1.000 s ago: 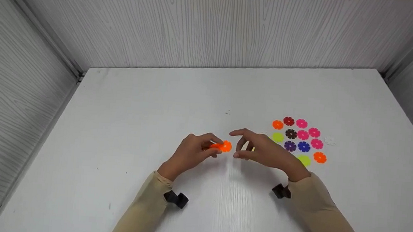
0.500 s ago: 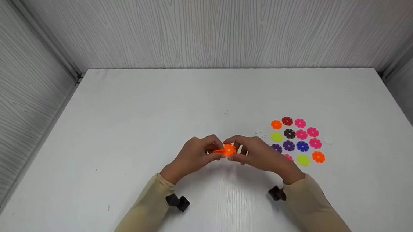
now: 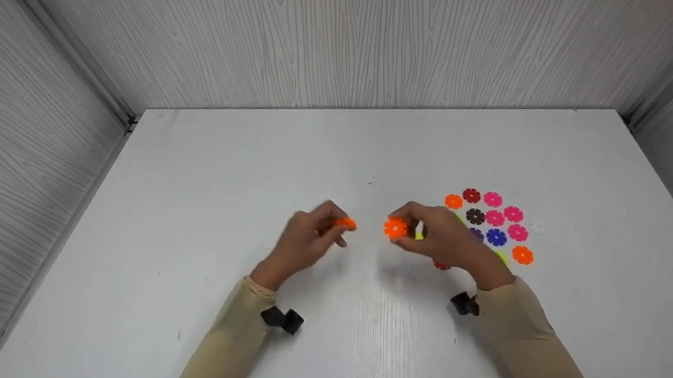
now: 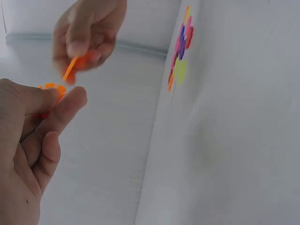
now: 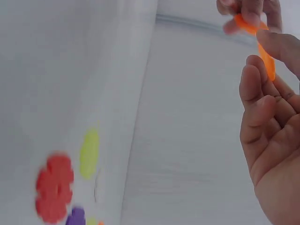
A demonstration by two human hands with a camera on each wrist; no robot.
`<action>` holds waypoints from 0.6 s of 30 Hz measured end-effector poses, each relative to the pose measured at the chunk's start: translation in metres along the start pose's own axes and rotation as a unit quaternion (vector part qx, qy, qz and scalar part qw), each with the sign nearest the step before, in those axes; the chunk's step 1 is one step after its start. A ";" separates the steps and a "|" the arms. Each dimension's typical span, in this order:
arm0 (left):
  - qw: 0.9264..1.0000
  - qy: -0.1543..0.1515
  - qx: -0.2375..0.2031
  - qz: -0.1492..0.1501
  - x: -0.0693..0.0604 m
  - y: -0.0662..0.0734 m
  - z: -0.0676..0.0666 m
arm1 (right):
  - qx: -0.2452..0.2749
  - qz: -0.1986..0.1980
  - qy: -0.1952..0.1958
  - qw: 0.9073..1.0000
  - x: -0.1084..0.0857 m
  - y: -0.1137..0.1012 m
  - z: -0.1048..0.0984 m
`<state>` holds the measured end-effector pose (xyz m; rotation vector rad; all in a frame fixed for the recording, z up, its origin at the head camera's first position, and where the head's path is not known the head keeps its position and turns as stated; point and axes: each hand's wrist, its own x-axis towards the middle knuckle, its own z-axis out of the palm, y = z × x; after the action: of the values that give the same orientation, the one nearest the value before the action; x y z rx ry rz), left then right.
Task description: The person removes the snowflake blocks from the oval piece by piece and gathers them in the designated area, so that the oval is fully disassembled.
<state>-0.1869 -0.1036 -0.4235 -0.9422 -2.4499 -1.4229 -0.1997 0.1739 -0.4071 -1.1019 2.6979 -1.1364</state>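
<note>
My left hand [image 3: 305, 237] pinches a small orange notched disc [image 3: 346, 223] between thumb and fingers, held tilted above the white table. Across a short gap, my right hand [image 3: 446, 240] grips another orange notched disc [image 3: 395, 228] by its edge, its flat face with a centre hole showing in the head view. Seen from the left wrist, the right hand's disc [image 4: 70, 68] is nearly edge-on, and the left hand's disc [image 4: 55, 89] is partly covered by the fingers. The two discs are apart.
To the right lie several flat notched discs, among them red [image 3: 472, 195], pink [image 3: 513, 214], brown [image 3: 475, 216], blue [image 3: 496, 237], orange [image 3: 522, 255] and white [image 3: 539, 228] ones. My right hand covers some of them. White wood-grain panels [image 3: 348, 40] enclose the white table [image 3: 223, 174].
The right hand came to the orange piece in the left hand, took hold there, and has moved right with an orange disc. The left hand has drawn left and slightly away with its own.
</note>
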 end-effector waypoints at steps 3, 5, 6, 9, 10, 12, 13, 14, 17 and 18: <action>0.992 0.089 -0.043 -0.081 -0.005 -0.009 -0.024 | 0.001 0.056 0.053 0.997 -0.012 0.013 -0.023; 0.982 0.121 -0.080 -0.124 -0.007 -0.014 -0.035 | 0.005 0.088 0.079 0.993 -0.019 0.019 -0.036; 0.979 0.121 -0.091 -0.139 -0.007 -0.015 -0.037 | 0.005 0.101 0.085 0.991 -0.022 0.021 -0.041; 0.978 0.095 -0.102 -0.154 -0.005 -0.018 -0.033 | 0.009 0.115 0.088 0.989 -0.024 0.024 -0.048; 0.980 0.085 -0.095 -0.152 -0.003 -0.018 -0.030 | 0.009 0.118 0.084 0.989 -0.025 0.025 -0.049; 0.983 0.074 -0.075 -0.148 0.000 -0.016 -0.022 | 0.008 0.121 0.076 0.990 -0.025 0.027 -0.048; 0.985 0.072 -0.063 -0.146 0.001 -0.016 -0.018 | 0.006 0.123 0.070 0.990 -0.025 0.029 -0.047; 0.986 0.069 -0.049 -0.144 0.003 -0.014 -0.015 | 0.002 0.126 0.064 0.990 -0.025 0.030 -0.046; 0.988 0.053 -0.019 -0.142 0.009 -0.012 -0.004 | -0.007 0.136 0.047 0.990 -0.027 0.037 -0.043; 0.989 0.047 -0.010 -0.140 0.012 -0.012 -0.001 | -0.008 0.139 0.043 0.989 -0.028 0.039 -0.043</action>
<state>-0.2035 -0.1036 -0.4262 -0.5354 -2.5781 -1.5392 -0.2134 0.2368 -0.4066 -0.6628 2.8128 -1.1390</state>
